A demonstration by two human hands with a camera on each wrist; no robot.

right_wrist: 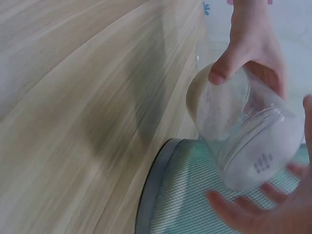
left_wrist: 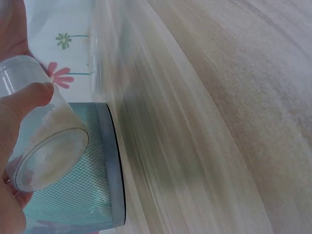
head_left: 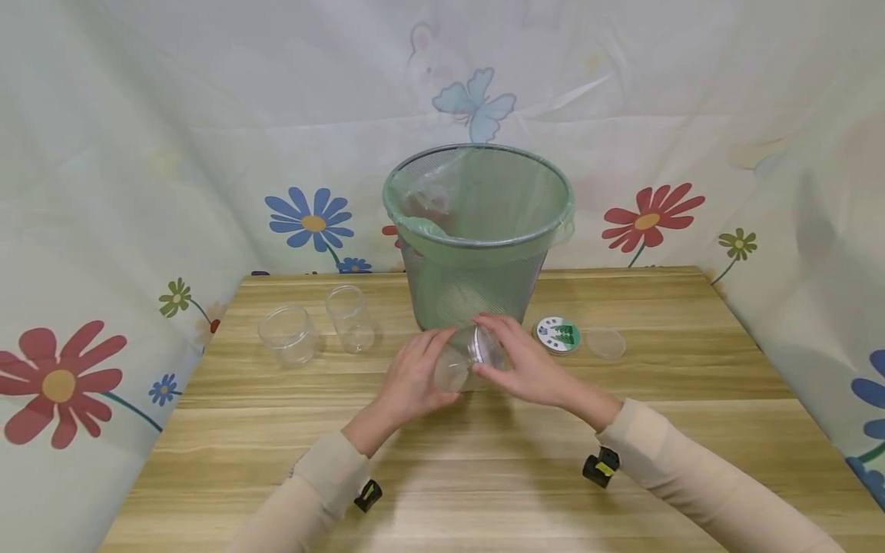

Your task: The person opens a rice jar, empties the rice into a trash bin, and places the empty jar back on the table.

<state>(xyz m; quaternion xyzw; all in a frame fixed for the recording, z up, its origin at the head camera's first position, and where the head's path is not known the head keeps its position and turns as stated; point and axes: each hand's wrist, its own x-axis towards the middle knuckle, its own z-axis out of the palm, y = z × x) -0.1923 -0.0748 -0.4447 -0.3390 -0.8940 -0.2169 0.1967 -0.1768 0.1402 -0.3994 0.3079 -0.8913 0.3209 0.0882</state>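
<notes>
Tilted on its side in front of the bin, a clear plastic jar is held up over the table. My left hand grips it round the body, with the thumb along its side in the left wrist view. A cap with small printed marks covers the jar's end toward my right hand. In the right wrist view, the right hand's spread fingers curve loosely about that capped end, with a gap showing between them and the cap.
A mesh bin with a green liner stands at the back. Left of it are a short wide clear jar and a tall narrow one. To the right lie a round lid with a green-and-white label and a translucent disc.
</notes>
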